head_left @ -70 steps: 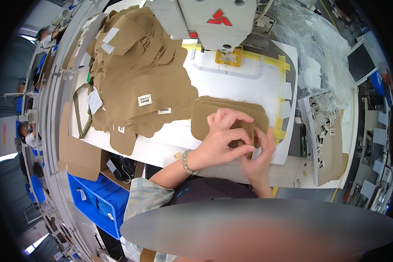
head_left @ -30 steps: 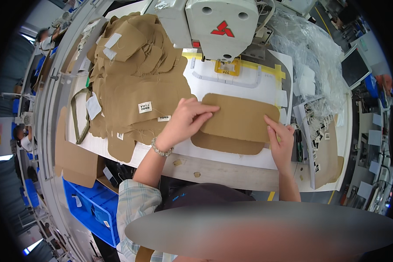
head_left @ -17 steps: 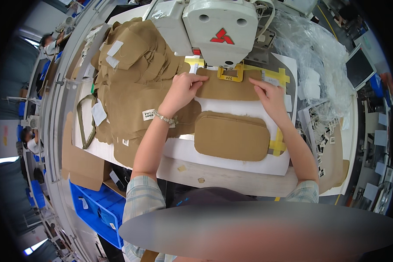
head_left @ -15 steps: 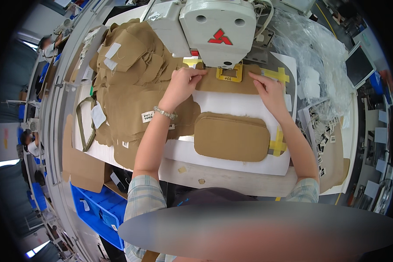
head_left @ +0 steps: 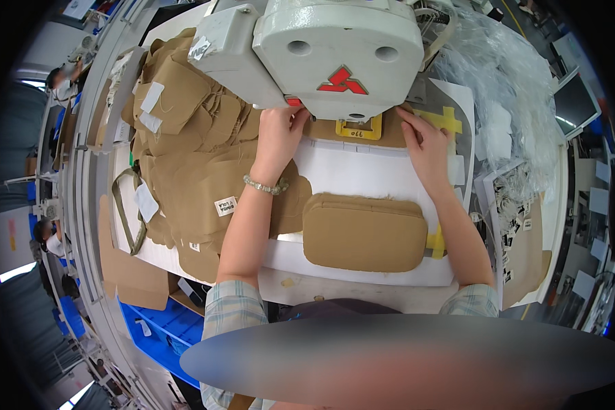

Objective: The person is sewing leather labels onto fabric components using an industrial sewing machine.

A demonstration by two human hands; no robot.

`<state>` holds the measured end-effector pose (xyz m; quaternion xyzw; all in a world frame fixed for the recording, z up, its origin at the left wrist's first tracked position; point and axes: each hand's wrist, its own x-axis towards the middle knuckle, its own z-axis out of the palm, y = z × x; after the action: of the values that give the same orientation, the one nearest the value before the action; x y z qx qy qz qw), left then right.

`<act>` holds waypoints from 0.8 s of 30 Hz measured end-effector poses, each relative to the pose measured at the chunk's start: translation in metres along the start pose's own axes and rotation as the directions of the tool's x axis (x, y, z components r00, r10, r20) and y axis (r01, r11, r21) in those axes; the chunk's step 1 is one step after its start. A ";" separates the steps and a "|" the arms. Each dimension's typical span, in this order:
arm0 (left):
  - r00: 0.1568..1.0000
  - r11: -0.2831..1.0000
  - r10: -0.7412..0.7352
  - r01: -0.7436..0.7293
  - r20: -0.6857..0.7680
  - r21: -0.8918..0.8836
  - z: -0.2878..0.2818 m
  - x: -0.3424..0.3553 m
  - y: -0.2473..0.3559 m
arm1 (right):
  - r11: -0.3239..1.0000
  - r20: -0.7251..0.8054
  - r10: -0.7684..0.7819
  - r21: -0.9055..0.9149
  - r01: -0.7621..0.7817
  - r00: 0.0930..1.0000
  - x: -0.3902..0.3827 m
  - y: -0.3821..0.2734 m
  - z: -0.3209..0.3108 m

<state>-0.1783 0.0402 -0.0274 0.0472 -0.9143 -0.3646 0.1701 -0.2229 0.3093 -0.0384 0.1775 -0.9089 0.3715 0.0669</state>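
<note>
A tan fabric piece lies under the white sewing machine head, with a yellow frame on it. At its left end, my left hand is closed, thumb and finger pinched together; the head partly hides the fingertips. My right hand rests at the right end, index finger stretched along the fabric and thumb apart from it. Nearer to me, a stack of rounded tan panels sits on the white sheet, touched by neither hand.
Heaped tan fabric pieces cover the left of the table, with a folded strap beside them. A blue crate stands lower left. Clear plastic wrap and a tray of small labels are at the right. Yellow tape marks the sheet's edge.
My view has shifted closer to the machine head, which looks larger and now covers more of the fabric and my left fingertips. Both hands stay at the fabric's ends.
</note>
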 end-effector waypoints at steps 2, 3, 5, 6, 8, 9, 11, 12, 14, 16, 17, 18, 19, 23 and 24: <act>0.999 1.000 -0.003 0.002 0.043 0.012 -0.003 -0.001 0.004 | 1.000 0.000 -0.004 -0.010 0.004 1.000 0.000 0.000 0.000; 0.999 1.000 -0.008 0.008 0.044 0.013 -0.003 -0.002 0.002 | 1.000 0.001 -0.004 -0.007 0.004 1.000 -0.001 -0.001 -0.001; 0.999 0.998 0.035 -0.037 0.038 0.058 -0.002 -0.003 -0.004 | 1.000 0.007 -0.002 -0.005 0.002 1.000 -0.001 -0.003 -0.002; 0.999 0.998 0.030 -0.033 0.041 0.057 -0.002 -0.003 -0.005 | 1.000 0.010 0.000 -0.004 0.000 1.000 -0.001 -0.004 -0.002; 0.997 0.994 0.079 -0.079 0.006 0.072 -0.001 -0.003 -0.007 | 1.000 0.014 0.004 -0.005 -0.004 1.000 0.000 -0.005 -0.003; 0.997 0.995 0.077 -0.078 0.008 0.070 -0.001 -0.003 -0.008 | 1.000 0.013 0.006 0.002 -0.006 1.000 0.000 -0.005 -0.003; 0.994 0.987 0.104 -0.106 0.024 0.125 0.000 -0.002 -0.010 | 1.000 0.014 0.008 0.009 -0.008 1.000 0.000 -0.005 -0.004; 0.994 0.987 0.102 -0.104 0.025 0.125 0.001 -0.002 -0.011 | 1.000 0.014 0.004 0.005 -0.005 1.000 0.000 -0.004 -0.004; 0.983 0.978 0.184 -0.181 -0.018 0.105 0.003 -0.001 -0.012 | 1.000 0.014 0.002 0.000 -0.002 1.000 0.000 -0.004 -0.004; 0.985 0.979 0.172 -0.170 -0.007 0.117 0.003 -0.001 -0.011 | 1.000 0.019 0.003 -0.015 -0.003 1.000 0.000 -0.003 -0.004; 0.987 0.979 0.158 -0.157 0.003 0.130 0.002 -0.002 -0.011 | 1.000 0.019 0.002 -0.015 -0.002 1.000 0.000 -0.003 -0.004; 0.987 0.979 0.158 -0.157 0.002 0.130 0.003 -0.002 -0.012 | 1.000 0.011 -0.012 -0.010 0.012 1.000 0.000 -0.004 -0.003; 0.984 0.978 0.180 -0.176 -0.019 0.115 0.005 -0.002 -0.015 | 1.000 0.002 -0.026 -0.006 0.026 1.000 0.000 -0.004 -0.003; 0.977 0.966 0.209 -0.200 -0.035 0.166 0.005 -0.004 -0.013 | 0.999 0.029 -0.025 -0.044 0.026 0.999 -0.001 -0.004 -0.004; 0.977 0.965 0.211 -0.201 -0.041 0.167 0.003 -0.005 -0.011 | 0.996 0.030 -0.056 -0.069 0.058 0.998 -0.002 -0.002 -0.004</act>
<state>-0.1755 0.0352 -0.0385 -0.0239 -0.9355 -0.2677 0.2291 -0.2201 0.3108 -0.0346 0.2062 -0.9167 0.3349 0.0711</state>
